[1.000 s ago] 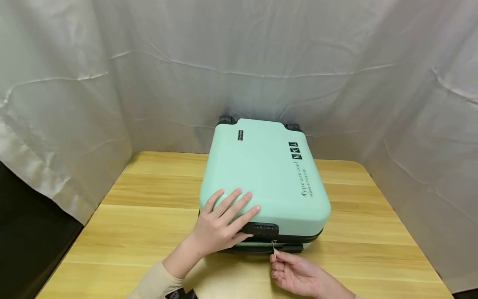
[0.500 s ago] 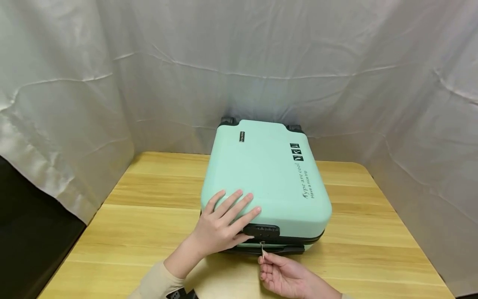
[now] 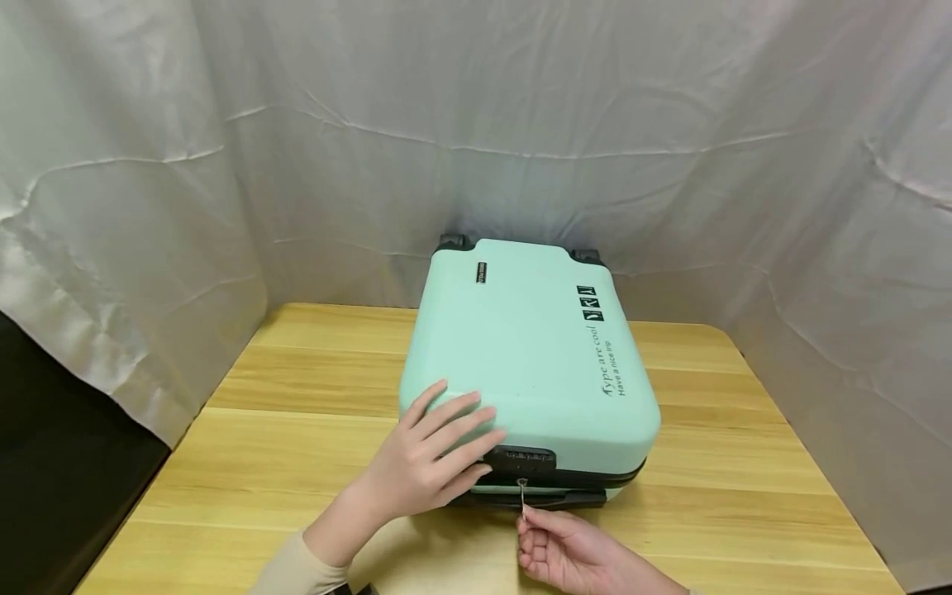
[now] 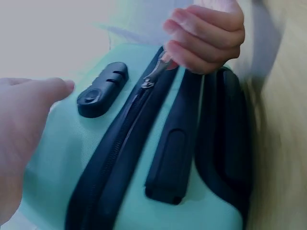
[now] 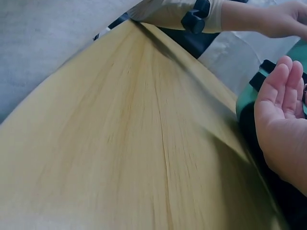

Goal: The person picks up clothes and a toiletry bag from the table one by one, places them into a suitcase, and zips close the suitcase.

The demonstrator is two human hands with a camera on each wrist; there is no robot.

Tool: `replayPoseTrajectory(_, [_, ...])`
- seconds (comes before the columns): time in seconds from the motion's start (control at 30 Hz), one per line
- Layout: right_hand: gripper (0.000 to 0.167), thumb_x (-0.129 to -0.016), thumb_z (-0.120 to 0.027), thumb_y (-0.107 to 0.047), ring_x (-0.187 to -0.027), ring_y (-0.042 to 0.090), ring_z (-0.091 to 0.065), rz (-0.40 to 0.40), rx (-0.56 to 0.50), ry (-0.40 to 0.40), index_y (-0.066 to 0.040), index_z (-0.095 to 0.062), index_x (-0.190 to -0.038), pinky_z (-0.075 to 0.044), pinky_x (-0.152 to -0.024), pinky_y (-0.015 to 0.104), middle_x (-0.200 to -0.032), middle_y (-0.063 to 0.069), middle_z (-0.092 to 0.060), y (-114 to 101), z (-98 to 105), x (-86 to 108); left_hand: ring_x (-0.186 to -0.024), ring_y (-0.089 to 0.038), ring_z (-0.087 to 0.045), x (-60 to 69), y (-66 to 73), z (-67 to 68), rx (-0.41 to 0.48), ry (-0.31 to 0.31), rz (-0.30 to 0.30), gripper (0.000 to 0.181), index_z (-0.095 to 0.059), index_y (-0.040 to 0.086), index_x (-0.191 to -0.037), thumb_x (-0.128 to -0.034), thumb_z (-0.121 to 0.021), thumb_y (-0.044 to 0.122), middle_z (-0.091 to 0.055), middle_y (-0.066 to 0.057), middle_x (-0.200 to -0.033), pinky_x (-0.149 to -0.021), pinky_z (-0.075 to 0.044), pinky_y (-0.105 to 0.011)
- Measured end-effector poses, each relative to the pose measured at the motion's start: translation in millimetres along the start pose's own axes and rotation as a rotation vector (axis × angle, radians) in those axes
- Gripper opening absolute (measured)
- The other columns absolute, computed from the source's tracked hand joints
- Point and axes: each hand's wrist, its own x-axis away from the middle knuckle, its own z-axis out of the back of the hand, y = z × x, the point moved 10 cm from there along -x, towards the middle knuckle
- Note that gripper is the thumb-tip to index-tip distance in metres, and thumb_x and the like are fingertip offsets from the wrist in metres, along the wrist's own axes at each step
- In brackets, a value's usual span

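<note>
A mint-green hard-shell suitcase (image 3: 521, 347) lies flat on the wooden table, wheels toward the back curtain. Along its front side are a black combination lock (image 3: 524, 458), a zipper (image 4: 117, 143) and a black carry handle (image 4: 172, 163). My left hand (image 3: 427, 459) is at the near left corner, fingers spread over the shell and lock's left end; whether all fingertips touch cannot be told. Below the lock, my right hand (image 3: 561, 545) pinches the metal zipper pull (image 3: 523, 493) between thumb and finger. In the left wrist view the pull stretches from the slider to those fingers.
The wooden table (image 3: 297, 388) extends to both sides of the suitcase. A pale grey curtain (image 3: 357, 182) hangs behind it and along both sides. Black wheels (image 3: 586, 255) at the suitcase's far end are close to the curtain.
My right hand has moved left along the front with the zipper pull, then stayed near the middle. My left hand has slid slightly left and back toward me on the shell.
</note>
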Motion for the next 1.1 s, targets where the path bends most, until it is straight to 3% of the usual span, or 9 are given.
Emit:
replayPoseTrajectory(0.1, [0.040, -0.107, -0.033, -0.026, -0.088, 0.003, -0.065, 0.004, 0.049, 0.033, -0.016, -0.070, -0.097, -0.053, -0.089, 0.019, -0.091, -0.008, -0.071, -1.5, 3.1, 3.0, -0.104, -0.028, -0.068, -3.1, -0.3, 11.9, 0.042, 0.037, -0.009, 0.025, -0.074, 0.011, -0.106, -0.0962, -0.058, 0.027, -0.074, -0.007, -0.108, -0.090, -0.050, -0.053])
replayPoseTrajectory(0.2, [0.044, -0.108, -0.029, -0.027, -0.089, 0.003, -0.066, 0.018, 0.085, 0.012, -0.015, -0.070, -0.097, -0.053, -0.091, 0.021, -0.092, -0.007, -0.071, -4.0, 1.0, 8.7, -0.095, -0.025, -0.070, -4.3, -1.3, 23.5, 0.126, 0.078, -0.002, 0.022, -0.075, 0.007, -0.099, -0.0963, -0.058, 0.022, -0.076, -0.005, -0.096, -0.086, -0.051, -0.050])
replayPoseTrajectory(0.33, [0.050, -0.109, -0.020, -0.024, -0.093, 0.005, -0.067, 0.062, 0.139, -0.079, -0.014, -0.068, -0.103, -0.053, -0.092, 0.022, -0.097, -0.006, -0.071, -14.5, -11.1, 18.2, -0.081, -0.019, -0.070, -3.7, -9.0, 36.5, 0.376, 0.133, 0.051, 0.020, -0.074, 0.000, -0.093, -0.0949, -0.060, 0.014, -0.075, -0.006, -0.085, -0.080, -0.054, -0.040])
replayPoseTrajectory(0.43, [0.052, -0.108, -0.015, -0.018, -0.096, 0.009, -0.068, 0.121, 0.213, -0.144, -0.011, -0.066, -0.109, -0.054, -0.092, 0.023, -0.101, -0.003, -0.071, -30.0, -23.0, 25.7, -0.077, -0.014, -0.068, -1.5, -17.0, 36.6, 0.599, 0.114, 0.117, 0.017, -0.071, -0.002, -0.095, -0.0944, -0.061, 0.011, -0.073, -0.008, -0.084, -0.077, -0.055, -0.028])
replayPoseTrajectory(0.5, [0.051, -0.107, -0.014, -0.014, -0.097, 0.011, -0.068, 0.165, 0.272, -0.175, -0.009, -0.064, -0.112, -0.054, -0.091, 0.024, -0.104, -0.001, -0.070, -41.2, -31.2, 30.8, -0.078, -0.012, -0.068, 1.6, -21.6, 30.9, 0.727, 0.049, 0.185, 0.015, -0.070, -0.001, -0.099, -0.0947, -0.061, 0.010, -0.072, -0.009, -0.086, -0.076, -0.055, -0.022])
replayPoseTrajectory(0.57, [0.049, -0.107, -0.015, -0.012, -0.099, 0.013, -0.068, 0.198, 0.334, -0.186, -0.007, -0.063, -0.114, -0.054, -0.091, 0.025, -0.105, 0.000, -0.070, -51.3, -38.5, 36.3, -0.079, -0.010, -0.068, 7.5, -24.8, 21.4, 0.838, -0.057, 0.284, 0.013, -0.069, 0.002, -0.104, -0.0941, -0.062, 0.008, -0.072, -0.007, -0.088, -0.074, -0.055, -0.019])
replayPoseTrajectory(0.73, [0.042, -0.105, -0.019, -0.007, -0.101, 0.014, -0.068, 0.247, 0.491, -0.167, -0.006, -0.060, -0.118, -0.054, -0.090, 0.027, -0.107, 0.000, -0.070, -73.3, -53.1, 50.3, -0.089, -0.010, -0.070, 28.0, -26.7, -3.7, 1.021, -0.325, 0.528, 0.023, -0.067, 0.009, -0.114, -0.0926, -0.063, 0.005, -0.073, -0.004, -0.096, -0.074, -0.057, -0.025])
replayPoseTrajectory(0.9, [0.037, -0.103, -0.024, 0.000, -0.100, 0.015, -0.068, 0.306, 0.598, -0.126, -0.002, -0.058, -0.117, -0.054, -0.090, 0.028, -0.108, 0.002, -0.071, -95.9, -65.5, 63.1, -0.097, -0.013, -0.069, 42.1, -19.4, -20.5, 1.153, -0.487, 0.594, 0.026, -0.065, 0.006, -0.120, -0.0948, -0.060, 0.008, -0.073, -0.008, -0.104, -0.081, -0.057, -0.029])
replayPoseTrajectory(1.1, [0.034, -0.102, -0.025, 0.004, -0.101, 0.016, -0.066, 0.409, 0.769, -0.080, 0.002, -0.055, -0.118, -0.053, -0.089, 0.029, -0.109, 0.004, -0.069, -122.8, -77.0, 79.2, -0.102, -0.021, -0.070, 54.9, -7.7, -38.7, 1.453, -0.570, 0.668, 0.026, -0.061, -0.003, -0.122, -0.0980, -0.054, 0.005, -0.071, -0.021, -0.106, -0.090, -0.056, -0.031])
